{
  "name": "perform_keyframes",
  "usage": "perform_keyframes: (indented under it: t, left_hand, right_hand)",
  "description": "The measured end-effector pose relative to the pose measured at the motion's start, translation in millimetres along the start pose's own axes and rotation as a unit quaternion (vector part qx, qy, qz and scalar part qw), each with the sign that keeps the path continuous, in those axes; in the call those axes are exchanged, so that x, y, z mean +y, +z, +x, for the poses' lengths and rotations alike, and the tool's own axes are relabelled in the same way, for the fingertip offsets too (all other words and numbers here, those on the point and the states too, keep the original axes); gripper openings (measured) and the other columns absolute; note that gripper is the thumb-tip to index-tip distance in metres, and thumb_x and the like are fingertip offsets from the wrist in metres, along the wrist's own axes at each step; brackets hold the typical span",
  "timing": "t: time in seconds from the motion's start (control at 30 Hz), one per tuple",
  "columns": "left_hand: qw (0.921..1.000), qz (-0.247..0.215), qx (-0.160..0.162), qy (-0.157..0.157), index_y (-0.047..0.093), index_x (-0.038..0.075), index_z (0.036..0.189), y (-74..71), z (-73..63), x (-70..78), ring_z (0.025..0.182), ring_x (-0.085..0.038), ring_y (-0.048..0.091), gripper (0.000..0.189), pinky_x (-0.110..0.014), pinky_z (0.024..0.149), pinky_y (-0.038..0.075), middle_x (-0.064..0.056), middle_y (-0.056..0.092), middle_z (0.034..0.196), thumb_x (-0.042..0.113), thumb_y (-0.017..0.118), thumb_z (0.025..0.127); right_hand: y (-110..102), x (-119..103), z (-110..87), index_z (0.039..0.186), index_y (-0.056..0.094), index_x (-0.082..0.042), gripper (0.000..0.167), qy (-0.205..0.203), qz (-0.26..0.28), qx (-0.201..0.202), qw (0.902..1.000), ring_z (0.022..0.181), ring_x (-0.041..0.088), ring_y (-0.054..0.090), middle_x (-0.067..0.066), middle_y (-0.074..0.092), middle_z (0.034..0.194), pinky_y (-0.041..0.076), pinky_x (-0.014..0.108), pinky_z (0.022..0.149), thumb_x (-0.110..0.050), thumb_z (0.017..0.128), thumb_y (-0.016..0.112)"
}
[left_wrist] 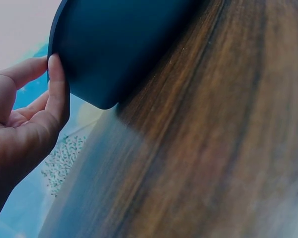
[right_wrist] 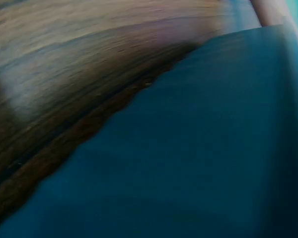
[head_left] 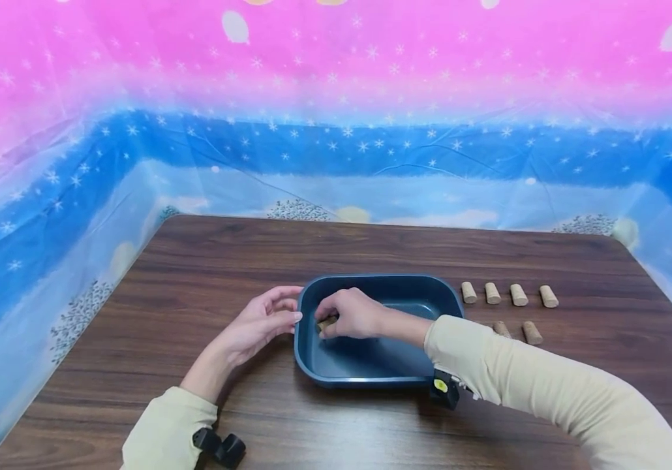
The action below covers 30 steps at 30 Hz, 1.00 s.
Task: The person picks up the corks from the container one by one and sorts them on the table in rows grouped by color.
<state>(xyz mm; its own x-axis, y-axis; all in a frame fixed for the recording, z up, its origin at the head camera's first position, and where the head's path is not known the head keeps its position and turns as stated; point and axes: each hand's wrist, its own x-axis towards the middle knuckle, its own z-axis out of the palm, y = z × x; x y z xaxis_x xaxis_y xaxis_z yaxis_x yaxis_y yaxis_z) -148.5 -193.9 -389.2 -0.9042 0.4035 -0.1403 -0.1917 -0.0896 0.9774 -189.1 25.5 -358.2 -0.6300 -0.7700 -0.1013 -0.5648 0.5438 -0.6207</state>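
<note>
A deep, dark blue rectangular pan [head_left: 365, 380] with rounded corners stands on the table. At its left end, my left hand [head_left: 262, 324] holds the rim with thumb and fingers. The left wrist view shows those fingertips on the pan's outer wall [left_wrist: 109, 44]. Inside the pan, near the left wall, my right hand [head_left: 356, 314] pinches a cork [head_left: 327, 323] low over the bottom. Its fingers partly cover the cork. In the right wrist view, the pan's wall [right_wrist: 188, 139] fills much of the picture, blurred, and the right hand's fingers cannot be seen.
Right of the pan, several tapered corks [head_left: 518, 295] stand in a back row. Two more, a cork [head_left: 532, 333] and a cork [head_left: 501, 329] partly behind the right sleeve, form a front row. The brown wooden table [head_left: 224, 254] ends at a patterned cloth backdrop [head_left: 336, 150].
</note>
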Motion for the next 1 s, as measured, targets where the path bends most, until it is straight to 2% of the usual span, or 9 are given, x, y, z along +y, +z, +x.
perform_keyframes:
  t: [0.07,0.17,0.3,0.4,0.57,0.77,1.0]
  left_hand:
    - [1.0,0.003,0.001,-0.002,0.036,-0.001,0.142,1.4,0.8,0.4,0.094,-0.02,0.06,0.054,-0.03,0.085,0.053,-0.019,0.052,0.117,0.004,0.06,0.094]
    - [1.0,0.007,0.003,-0.006,0.037,0.001,0.142,2.4,2.2,1.5,0.094,-0.021,0.061,0.054,-0.031,0.086,0.053,-0.018,0.052,0.117,0.004,0.06,0.094]
    - [1.0,0.003,0.007,0.0,0.037,-0.001,0.142,2.5,2.4,2.7,0.093,-0.019,0.061,0.053,-0.031,0.084,0.053,-0.019,0.053,0.115,0.002,0.059,0.093]
    - [0.9999,-0.004,0.009,0.003,0.036,-0.003,0.142,2.3,1.5,2.3,0.091,-0.018,0.061,0.053,-0.03,0.082,0.054,-0.018,0.053,0.114,-0.001,0.057,0.093]
    - [0.9999,-0.004,0.015,-0.004,0.036,-0.002,0.142,1.5,-0.3,1.2,0.091,-0.017,0.06,0.054,-0.029,0.081,0.054,-0.016,0.053,0.114,-0.001,0.058,0.093]
    - [0.9999,0.0,0.017,-0.004,0.035,-0.002,0.142,1.7,-1.1,1.3,0.091,-0.018,0.06,0.055,-0.029,0.082,0.054,-0.017,0.053,0.114,0.0,0.058,0.093]
    - [0.9999,-0.007,0.013,0.001,0.034,-0.003,0.142,1.8,-0.7,1.4,0.09,-0.017,0.06,0.055,-0.029,0.081,0.053,-0.016,0.053,0.113,-0.002,0.057,0.093]
  right_hand:
    - [3,3,-1.5,0.11,0.071,-0.005,0.027,-0.001,-0.006,0.02,0.9998,0.086,0.017,0.059,0.004,0.069,0.1,0.05,0.026,0.074,-0.016,0.085,0.075]
    - [5,7,-3.6,0.111,0.071,-0.004,0.033,0.018,-0.017,0.044,0.9987,0.086,0.02,0.056,0.006,0.067,0.101,0.048,0.028,0.07,-0.022,0.084,0.077]
    - [6,6,-3.4,0.11,0.07,-0.004,0.04,0.064,-0.032,0.055,0.9959,0.086,0.016,0.056,0.005,0.068,0.1,0.049,0.029,0.071,-0.03,0.08,0.079]
    - [8,4,-2.1,0.108,0.07,-0.004,0.04,0.079,-0.036,0.052,0.9948,0.083,0.013,0.057,0.005,0.069,0.096,0.05,0.028,0.072,-0.029,0.079,0.08]
    - [8,5,-1.9,0.105,0.07,-0.001,0.034,0.063,-0.024,0.043,0.9968,0.078,0.011,0.059,0.005,0.069,0.092,0.051,0.024,0.069,-0.019,0.078,0.081]
    - [5,9,-3.7,0.111,0.069,0.001,0.037,0.05,0.007,0.023,0.9985,0.084,0.012,0.062,0.005,0.069,0.096,0.053,0.023,0.073,-0.013,0.078,0.08]
    - [-2,9,-6.0,0.108,0.07,0.0,0.032,0.03,0.029,-0.004,0.9991,0.087,0.012,0.064,0.002,0.07,0.092,0.053,0.022,0.074,-0.008,0.078,0.079]
